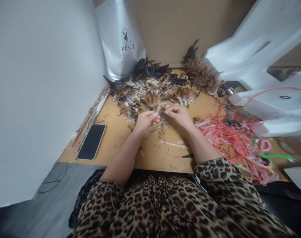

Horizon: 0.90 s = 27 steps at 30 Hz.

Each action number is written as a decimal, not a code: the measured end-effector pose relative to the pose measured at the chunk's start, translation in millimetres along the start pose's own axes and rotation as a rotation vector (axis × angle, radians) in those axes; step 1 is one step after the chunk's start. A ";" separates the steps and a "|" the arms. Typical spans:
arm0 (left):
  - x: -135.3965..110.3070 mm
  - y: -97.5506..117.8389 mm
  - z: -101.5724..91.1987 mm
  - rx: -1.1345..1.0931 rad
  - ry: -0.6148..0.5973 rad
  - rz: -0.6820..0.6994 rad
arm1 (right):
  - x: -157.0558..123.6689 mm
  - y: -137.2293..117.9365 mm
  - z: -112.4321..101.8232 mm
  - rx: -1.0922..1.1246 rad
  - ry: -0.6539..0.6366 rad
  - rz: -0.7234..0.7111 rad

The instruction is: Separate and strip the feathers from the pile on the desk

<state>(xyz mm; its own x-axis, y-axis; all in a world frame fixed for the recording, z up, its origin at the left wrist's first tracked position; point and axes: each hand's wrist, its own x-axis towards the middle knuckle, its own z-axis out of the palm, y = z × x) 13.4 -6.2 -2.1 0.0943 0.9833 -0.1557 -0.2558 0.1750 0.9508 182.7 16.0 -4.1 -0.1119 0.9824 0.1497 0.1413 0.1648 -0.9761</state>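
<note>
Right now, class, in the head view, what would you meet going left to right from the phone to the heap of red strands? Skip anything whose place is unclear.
Phone → left hand → right hand → heap of red strands.

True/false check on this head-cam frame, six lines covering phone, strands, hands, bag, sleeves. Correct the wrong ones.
1. The phone lies on the table, left of the left forearm. True.
2. The red strands lie in a tangle right of the right forearm. True.
3. The left hand is spread flat on the phone. False: it is pinched at the near side of the feather pile.
4. The right hand is buried in the red strands. False: it is pinched, beside the left hand.
5. The bag with the rabbit logo stands behind the feather pile. True.
6. The sleeves are plain white. False: leopard print.
</note>
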 end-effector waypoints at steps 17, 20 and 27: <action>0.6 3.2 -0.8 -0.162 0.041 -0.049 | -4.1 -3.2 -3.0 -0.268 -0.205 -0.082; 1.1 3.0 -2.5 -0.198 0.006 -0.091 | -2.1 -9.9 -5.1 0.144 -0.112 0.106; 0.3 0.1 -7.6 -0.280 -0.247 -0.257 | -7.8 -17.0 4.5 0.518 -0.156 0.190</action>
<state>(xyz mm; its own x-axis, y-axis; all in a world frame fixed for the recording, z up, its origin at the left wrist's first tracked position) 6.1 -5.5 -4.2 0.4070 0.8705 -0.2765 -0.4415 0.4525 0.7748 176.7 5.2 10.6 -0.2809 0.9595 -0.0227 -0.3225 -0.1167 -0.9393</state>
